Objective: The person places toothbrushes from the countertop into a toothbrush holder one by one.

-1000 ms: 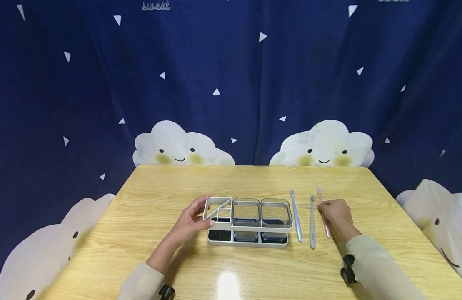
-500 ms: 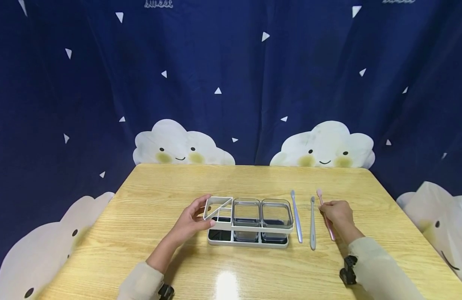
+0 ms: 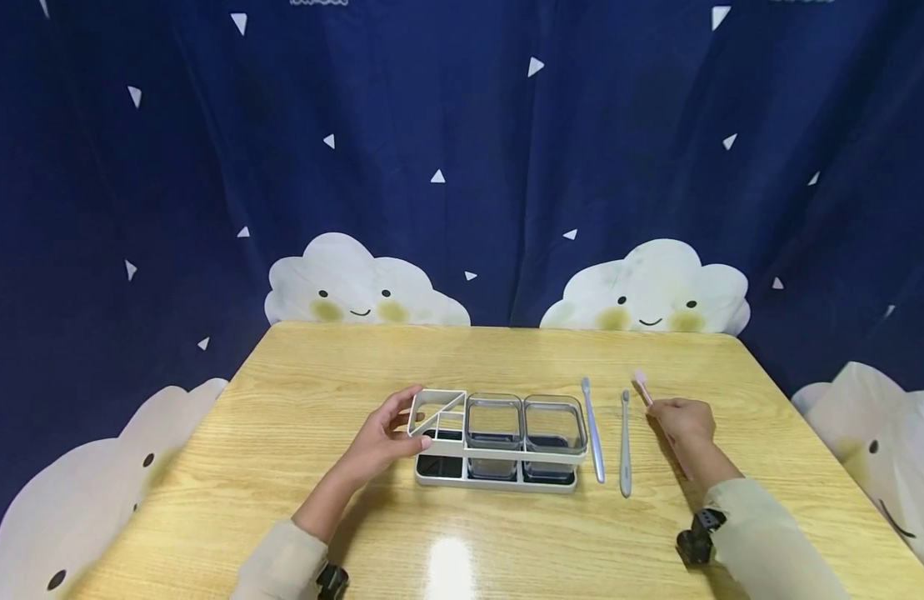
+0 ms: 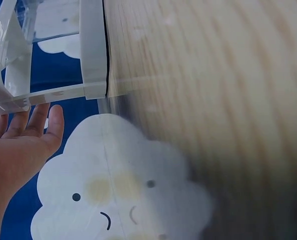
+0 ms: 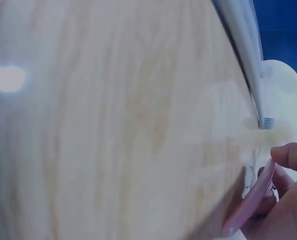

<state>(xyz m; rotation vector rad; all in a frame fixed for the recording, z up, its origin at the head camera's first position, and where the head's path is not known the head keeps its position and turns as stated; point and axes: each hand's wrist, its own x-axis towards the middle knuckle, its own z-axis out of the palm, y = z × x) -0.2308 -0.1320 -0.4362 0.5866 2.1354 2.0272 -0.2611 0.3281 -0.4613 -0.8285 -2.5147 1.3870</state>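
A white toothbrush holder (image 3: 499, 487) with two tiers stands on the table, its left upper part split by slanted dividers. Two clear cups, the left cup (image 3: 494, 423) and the right cup (image 3: 555, 425), sit in its other sections. My left hand (image 3: 387, 440) grips the holder's left end, thumb at the front and fingers at the back. To the right, my right hand (image 3: 683, 427) pinches a pink toothbrush (image 5: 253, 202) by its handle, head pointing away; part of the handle is hidden by the hand. A grey toothbrush (image 3: 625, 450) lies nearest to that hand, a blue toothbrush (image 3: 593, 433) beyond it.
The wooden table (image 3: 342, 358) reaches back to a dark blue curtain (image 3: 402, 100) printed with clouds and triangles. Light glares off the table near its front edge.
The pink toothbrush has turned so its handle end swings right and toward me, with its head rising slightly. My right hand has shifted a little right. The left hand and the holder stay put.
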